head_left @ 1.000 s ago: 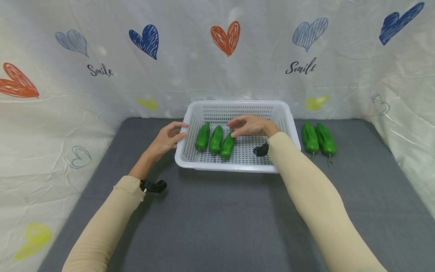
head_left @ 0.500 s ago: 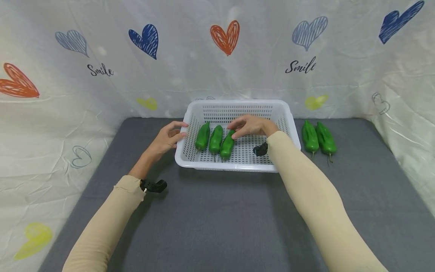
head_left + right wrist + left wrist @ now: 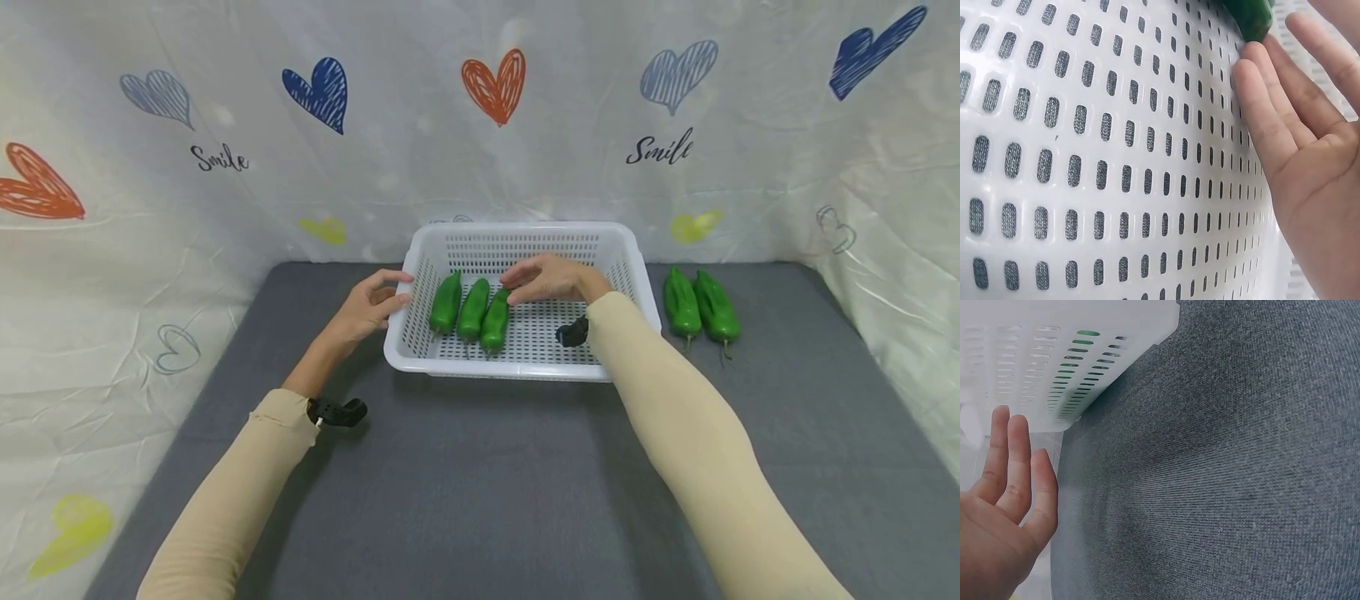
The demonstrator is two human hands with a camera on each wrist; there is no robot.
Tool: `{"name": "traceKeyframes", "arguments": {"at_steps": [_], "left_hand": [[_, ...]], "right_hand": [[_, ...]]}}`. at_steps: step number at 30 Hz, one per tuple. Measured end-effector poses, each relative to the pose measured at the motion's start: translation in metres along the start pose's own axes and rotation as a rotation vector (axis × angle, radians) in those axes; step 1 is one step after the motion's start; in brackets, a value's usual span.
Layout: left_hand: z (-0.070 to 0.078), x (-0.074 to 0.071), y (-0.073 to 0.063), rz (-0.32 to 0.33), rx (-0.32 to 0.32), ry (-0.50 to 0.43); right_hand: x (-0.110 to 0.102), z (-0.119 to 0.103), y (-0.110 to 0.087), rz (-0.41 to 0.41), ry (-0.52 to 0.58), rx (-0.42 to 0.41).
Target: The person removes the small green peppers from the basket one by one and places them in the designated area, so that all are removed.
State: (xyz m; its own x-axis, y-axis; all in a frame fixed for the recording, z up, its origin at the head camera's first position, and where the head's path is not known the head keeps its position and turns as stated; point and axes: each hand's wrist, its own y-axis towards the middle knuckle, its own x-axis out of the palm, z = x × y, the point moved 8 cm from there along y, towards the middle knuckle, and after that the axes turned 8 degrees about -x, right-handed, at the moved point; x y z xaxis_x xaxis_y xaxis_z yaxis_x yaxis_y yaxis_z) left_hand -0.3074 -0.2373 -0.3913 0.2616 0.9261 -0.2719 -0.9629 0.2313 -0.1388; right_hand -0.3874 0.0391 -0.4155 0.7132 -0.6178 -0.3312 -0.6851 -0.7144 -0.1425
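Note:
Three green peppers lie side by side in a white perforated plastic basket (image 3: 480, 367): a left one (image 3: 446, 304), a middle one (image 3: 473, 311) and a right one (image 3: 495, 323). My right hand (image 3: 546, 278) reaches into the basket, its fingertips at the far end of the right pepper. In the right wrist view, that hand's relaxed fingers (image 3: 1264, 115) come right up to a pepper's tip (image 3: 1254, 19), not wrapped round it. At the basket's left rim, my left hand (image 3: 365, 309) touches with thumb and forefinger. The left wrist view has its other fingers (image 3: 1018, 459) extended outside the basket wall.
Two more green peppers (image 3: 682, 304) (image 3: 717, 308) lie together on the grey cloth (image 3: 480, 483), right of the basket. Behind the table hangs a pale curtain (image 3: 405, 125) printed with hearts. Each wrist wears a black camera.
The right pepper's far end has swung left, toward the middle pepper, which has also shifted slightly left. Both hands stay nearly in place, and the head view has shifted a little.

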Motion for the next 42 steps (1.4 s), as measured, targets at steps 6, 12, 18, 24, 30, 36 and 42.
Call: {"name": "traceKeyframes", "arguments": {"at_steps": [6, 12, 18, 24, 30, 36, 42], "left_hand": [[0.0, -0.001, 0.0, 0.007, 0.0, -0.002], [0.001, 0.0, -0.001, 0.004, 0.001, 0.01], [0.0, 0.0, -0.002, 0.003, -0.011, 0.011], [0.001, 0.0, -0.001, -0.004, -0.016, -0.01], [0.0, 0.0, 0.0, -0.01, -0.024, -0.03], [0.0, 0.0, 0.001, -0.01, -0.015, -0.029], [0.001, 0.0, -0.001, -0.005, -0.011, -0.03]], "right_hand": [[0.002, 0.001, 0.0, 0.002, 0.104, 0.02], [0.003, 0.002, 0.001, 0.031, 0.247, 0.045], [0.005, 0.002, 0.001, 0.034, 0.324, 0.061], [0.005, 0.002, 0.003, 0.039, 0.381, 0.061], [0.006, 0.002, 0.005, 0.036, 0.423, 0.057], [0.008, -0.003, 0.006, 0.014, 0.452, 0.038], [0.012, -0.011, 0.006, -0.034, 0.447, 0.013]]}}
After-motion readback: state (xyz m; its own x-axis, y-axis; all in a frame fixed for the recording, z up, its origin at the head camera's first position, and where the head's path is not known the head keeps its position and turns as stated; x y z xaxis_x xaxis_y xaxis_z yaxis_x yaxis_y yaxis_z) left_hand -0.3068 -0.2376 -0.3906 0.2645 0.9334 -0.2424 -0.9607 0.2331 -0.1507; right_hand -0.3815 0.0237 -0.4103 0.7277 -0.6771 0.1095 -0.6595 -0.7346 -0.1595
